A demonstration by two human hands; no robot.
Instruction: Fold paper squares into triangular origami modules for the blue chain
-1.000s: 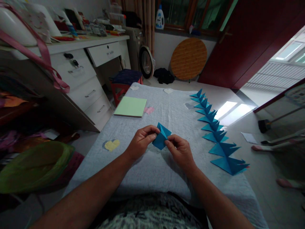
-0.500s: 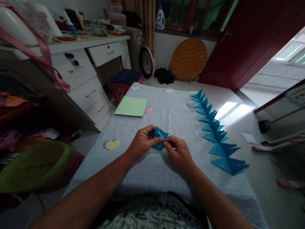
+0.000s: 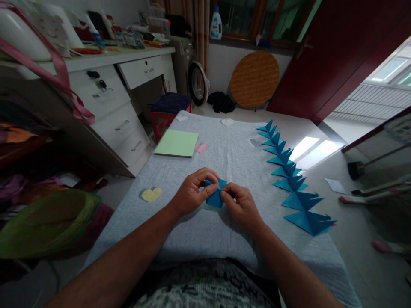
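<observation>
- One wrinkled pale-grey cloth (image 3: 192, 239) spreads beneath the action!
- Bin (image 3: 86, 201) lined in thin green plastic, cut off at left, contents unreadable.
- Pointy blue paper birds (image 3: 284, 172), lined up right.
- Left hand (image 3: 194, 188), right hand (image 3: 240, 201), both pinching narrowly!
- Between them, over mid-cloth: folded blue paper (image 3: 214, 199), partly finger-hidden.

I've got a dim feed here, daylight from the doorway (image 3: 377, 96) glaring white off the floor (image 3: 323, 155), soft shadow under the right hand (image 3: 240, 203), edges stretched and blurry.
</observation>
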